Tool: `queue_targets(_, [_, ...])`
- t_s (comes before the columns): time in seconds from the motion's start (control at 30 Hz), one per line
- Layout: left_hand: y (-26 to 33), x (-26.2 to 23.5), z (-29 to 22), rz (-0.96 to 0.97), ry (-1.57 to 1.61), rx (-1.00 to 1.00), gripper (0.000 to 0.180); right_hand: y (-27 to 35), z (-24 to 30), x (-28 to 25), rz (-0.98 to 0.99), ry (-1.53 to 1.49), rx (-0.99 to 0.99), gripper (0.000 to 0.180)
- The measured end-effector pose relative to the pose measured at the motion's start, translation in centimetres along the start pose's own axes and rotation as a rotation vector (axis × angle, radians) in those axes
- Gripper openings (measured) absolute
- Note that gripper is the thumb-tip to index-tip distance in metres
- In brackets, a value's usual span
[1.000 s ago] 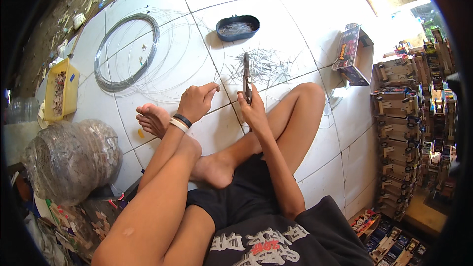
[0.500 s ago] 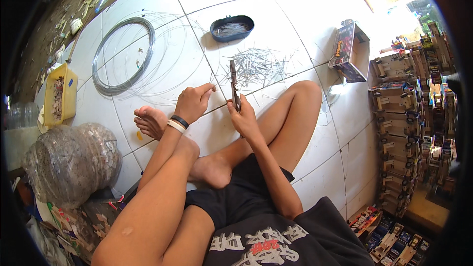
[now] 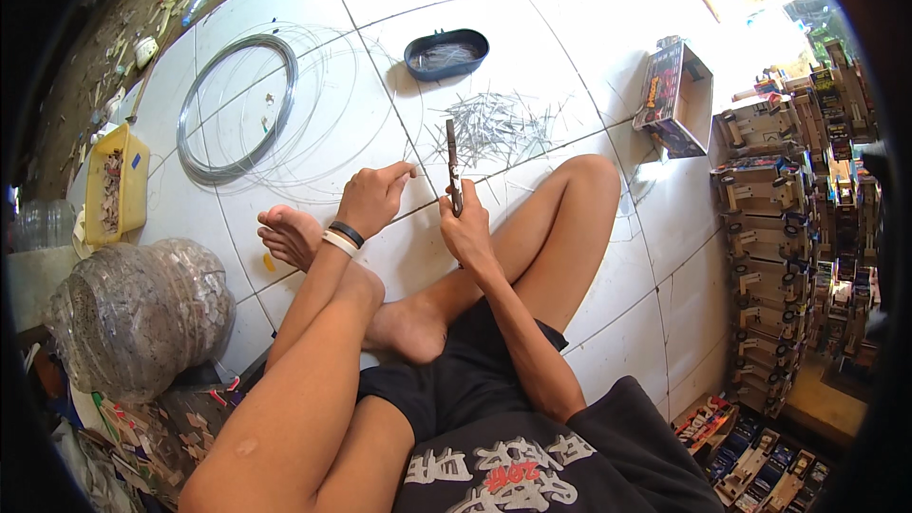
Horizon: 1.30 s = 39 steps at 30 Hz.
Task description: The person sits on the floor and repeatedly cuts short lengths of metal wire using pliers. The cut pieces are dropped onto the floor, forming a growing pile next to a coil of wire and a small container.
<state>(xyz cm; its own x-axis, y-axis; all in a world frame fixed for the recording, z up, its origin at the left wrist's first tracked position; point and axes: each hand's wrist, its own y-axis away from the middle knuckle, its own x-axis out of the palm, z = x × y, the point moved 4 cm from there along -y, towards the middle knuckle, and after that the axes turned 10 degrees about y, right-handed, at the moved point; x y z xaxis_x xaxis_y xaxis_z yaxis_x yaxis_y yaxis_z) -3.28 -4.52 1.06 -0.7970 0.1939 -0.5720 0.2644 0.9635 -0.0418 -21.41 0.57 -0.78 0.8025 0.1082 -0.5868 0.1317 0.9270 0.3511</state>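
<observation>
My right hand (image 3: 465, 230) is wrapped around dark metal pliers (image 3: 452, 150), their jaws pointing away from me over the white tiles. To its left, my left hand (image 3: 372, 198) has thumb and forefinger pinched together beside my bare foot. Thin wire strands run from the coil of wire (image 3: 197, 166) toward these fingertips, though the held end is too fine to see clearly. Just beyond the pliers lies a loose pile of short cut wires (image 3: 503, 125). A dark blue oval tub (image 3: 445, 69) behind the pile holds more wire pieces.
At the left are a yellow container (image 3: 136, 185) of small scraps and a big cloudy plastic jug (image 3: 142, 313). An open cardboard box (image 3: 665, 100) lies at the right. Beyond it, wooden toy trucks (image 3: 765, 275) are stacked high along the tiles (image 3: 608, 313).
The right hand has closed more tightly around the pliers' handles, and a handle end that showed below it is now hidden. The jaws have shifted slightly. My left hand stays in place.
</observation>
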Motion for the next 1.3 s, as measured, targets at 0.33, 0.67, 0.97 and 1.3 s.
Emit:
queue_targets(0.33, [0.1, -0.3, 0.0, 0.033, -0.025, -0.099, 0.016, -1.5, -2.1, -0.9, 0.007, -0.150, -0.098, 0.040])
queue_targets(0.67, [-0.3, -0.3, -0.2, 0.001, 0.075, -0.087, 0.016, 2.0, -1.1, 3.3, 0.088, -0.239, -0.275, 0.058])
queue_targets(0.97, [-0.1, 0.0, 0.7, -0.055, 0.053, -0.037, 0.018, 2.9, -0.4, 4.6, 0.029, -0.217, -0.280, 0.051])
queue_targets(1.3, [-0.2, 0.0, 0.6, -0.055, 0.042, -0.058, 0.020, 2.5, -0.5, 4.8, -0.077, -0.232, -0.277, 0.034])
